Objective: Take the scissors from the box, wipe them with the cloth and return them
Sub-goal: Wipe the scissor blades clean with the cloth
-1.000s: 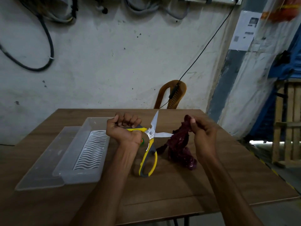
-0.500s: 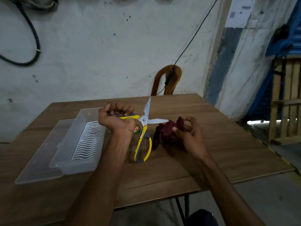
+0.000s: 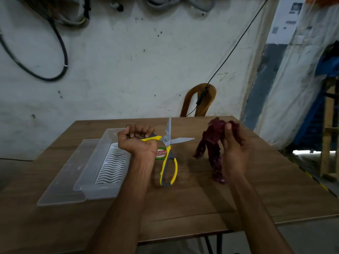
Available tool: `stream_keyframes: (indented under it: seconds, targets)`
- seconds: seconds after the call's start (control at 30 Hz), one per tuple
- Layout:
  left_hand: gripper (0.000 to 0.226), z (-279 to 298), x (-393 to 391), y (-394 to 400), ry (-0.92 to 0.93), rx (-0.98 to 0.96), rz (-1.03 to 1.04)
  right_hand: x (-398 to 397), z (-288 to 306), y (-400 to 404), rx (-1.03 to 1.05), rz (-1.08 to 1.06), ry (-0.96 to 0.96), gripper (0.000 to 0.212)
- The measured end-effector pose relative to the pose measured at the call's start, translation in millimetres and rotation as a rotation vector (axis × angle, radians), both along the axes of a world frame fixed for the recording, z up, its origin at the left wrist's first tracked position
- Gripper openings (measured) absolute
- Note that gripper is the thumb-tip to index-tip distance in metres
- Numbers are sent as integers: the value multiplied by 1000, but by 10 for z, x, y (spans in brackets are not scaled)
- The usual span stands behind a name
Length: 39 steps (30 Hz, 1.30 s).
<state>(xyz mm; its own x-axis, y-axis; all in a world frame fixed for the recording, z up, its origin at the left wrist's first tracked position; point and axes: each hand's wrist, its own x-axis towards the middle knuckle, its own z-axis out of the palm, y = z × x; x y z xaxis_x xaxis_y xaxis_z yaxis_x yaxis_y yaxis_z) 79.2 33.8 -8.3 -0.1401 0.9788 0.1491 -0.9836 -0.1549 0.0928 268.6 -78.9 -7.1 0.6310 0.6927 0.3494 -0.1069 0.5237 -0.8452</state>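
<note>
Both hands work above a wooden table (image 3: 183, 204): the left hand (image 3: 139, 143) is clenched in a fist around one yellow handle of a pair of scissors (image 3: 167, 151), held clear of the box with the blades spread apart, one pointing up toward the wall and the other pointing right toward the cloth; the second handle loop hangs down free beside the wrist, and a round red and green label shows near the pivot; the right hand (image 3: 236, 149) grips a dark red cloth (image 3: 212, 143), thumb pressed against its upper folds, the rest dangling with its lower end at or near the tabletop; scissors and cloth are apart; a clear plastic box (image 3: 102, 162) with a wavy-patterned liner sits on the table to the left, its lid (image 3: 62, 178) lying beside it; a brown chair (image 3: 200, 99) stands behind the table against the stained wall.
</note>
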Motion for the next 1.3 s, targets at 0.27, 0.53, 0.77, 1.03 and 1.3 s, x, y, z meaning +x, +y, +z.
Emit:
stream_keyframes:
  seconds: [0.27, 0.53, 0.77, 1.03, 1.3]
  targets:
    - [23, 22, 29, -17, 59, 33, -38, -181, 228, 346, -162, 99, -1165, 24]
    - [27, 4, 83, -32, 121, 110, -71, -136, 49, 571, -359, 203, -1528, 29]
    - [25, -5, 121, -36, 110, 118, -84, 7, 42, 538, -350, 247, -1523, 38]
    - [22, -21, 97, -49, 72, 75, -119, -33, 162, 464, -311, 481, -1091, 41]
    - [24, 11, 83, -46, 68, 53, -129, 45, 90, 457, -372, 601, -958, 19]
